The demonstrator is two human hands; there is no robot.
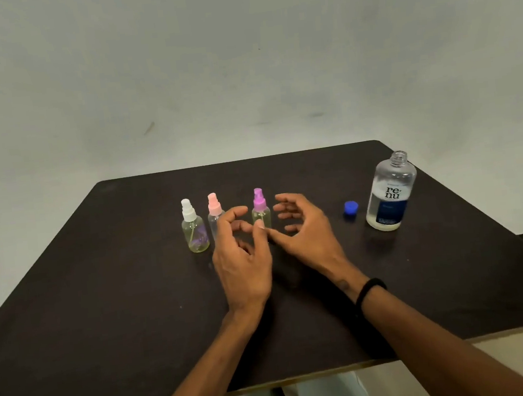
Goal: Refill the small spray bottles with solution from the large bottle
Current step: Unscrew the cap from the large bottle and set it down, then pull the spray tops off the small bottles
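Three small clear spray bottles stand in a row on the dark table [102,295]: one with a white pump [194,227], one with a pink pump [215,212], one with a purple pump [260,209]. My left hand [242,258] hovers in front of the pink and purple bottles, fingers loosely spread, holding nothing. My right hand [305,228] floats just right of the purple bottle, fingers spread and empty. The large clear bottle [388,192] with a dark blue label stands uncapped at the right, partly filled. Its blue cap [351,210] lies beside it.
A pale wall rises behind the table. The table's front edge runs near my lap, and its right corner ends close to the large bottle. A black band sits on my right wrist [370,291].
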